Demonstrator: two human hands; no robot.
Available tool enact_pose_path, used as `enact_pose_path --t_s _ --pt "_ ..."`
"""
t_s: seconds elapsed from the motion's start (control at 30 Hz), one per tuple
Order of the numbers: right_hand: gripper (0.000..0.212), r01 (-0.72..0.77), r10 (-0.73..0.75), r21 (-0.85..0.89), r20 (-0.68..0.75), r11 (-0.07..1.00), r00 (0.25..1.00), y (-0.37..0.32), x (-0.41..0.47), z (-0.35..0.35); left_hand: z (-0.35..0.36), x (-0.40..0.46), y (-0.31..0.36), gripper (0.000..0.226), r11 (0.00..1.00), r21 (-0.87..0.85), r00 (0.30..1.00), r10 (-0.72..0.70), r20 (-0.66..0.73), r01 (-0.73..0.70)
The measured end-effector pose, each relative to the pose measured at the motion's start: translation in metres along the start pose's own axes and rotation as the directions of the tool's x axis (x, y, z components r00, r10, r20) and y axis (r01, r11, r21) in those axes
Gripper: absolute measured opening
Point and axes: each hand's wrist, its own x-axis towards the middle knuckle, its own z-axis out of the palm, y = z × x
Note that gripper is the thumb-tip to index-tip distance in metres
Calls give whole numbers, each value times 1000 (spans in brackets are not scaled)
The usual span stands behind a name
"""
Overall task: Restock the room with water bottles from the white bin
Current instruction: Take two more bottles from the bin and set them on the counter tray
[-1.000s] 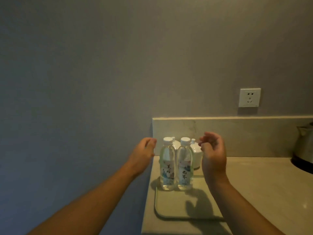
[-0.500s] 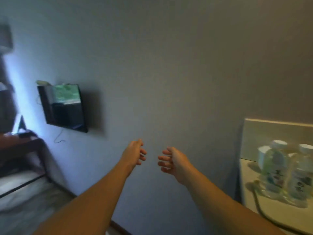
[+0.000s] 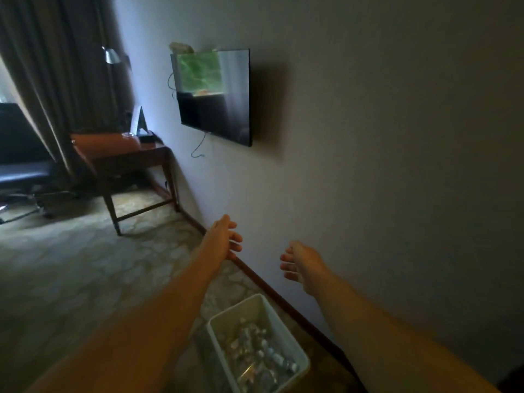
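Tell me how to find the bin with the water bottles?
Follow the grey wall down to the dark skirting board along the carpet. The white bin sits there, below the two outstretched arms. It is the only pale open box on the floor, with bottles inside.

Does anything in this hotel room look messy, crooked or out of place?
Two small oddities. A thin loose cable dangles below the black wall-mounted television, and something pale sits on its top edge, too blurred to identify. The white plastic bin on the patterned carpet holds jumbled bottles. Nothing looks spilled or broken.
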Motion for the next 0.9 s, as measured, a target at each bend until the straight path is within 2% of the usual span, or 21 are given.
enact_pose_path --t_s 0.17,0.3,0.5,0.63,0.8,0.9 --pt "21 -104 102 -40 -64 994 993 30 56 23 -9 43 -47 43 996 -6 996 -88 22 88" --pt "24 -135 131 -19 -122 991 984 39 132 33 -6 103 -65 43 991 61 989 -123 78 118" --pt "26 -240 231 -55 -125 969 965 90 262 47 -7 210 -111 28 982 81 980 -179 87 172" --pt "24 -364 343 -96 -183 926 921 156 317 50 -11 265 -180 24 962 94 958 -265 112 256" --pt "23 -430 414 -6 -261 903 872 246 366 58 -13 327 -292 19 914 106 900 -404 164 391" --pt "23 -447 432 17 -286 895 855 308 399 70 -18 357 -372 18 872 169 861 -484 160 459"
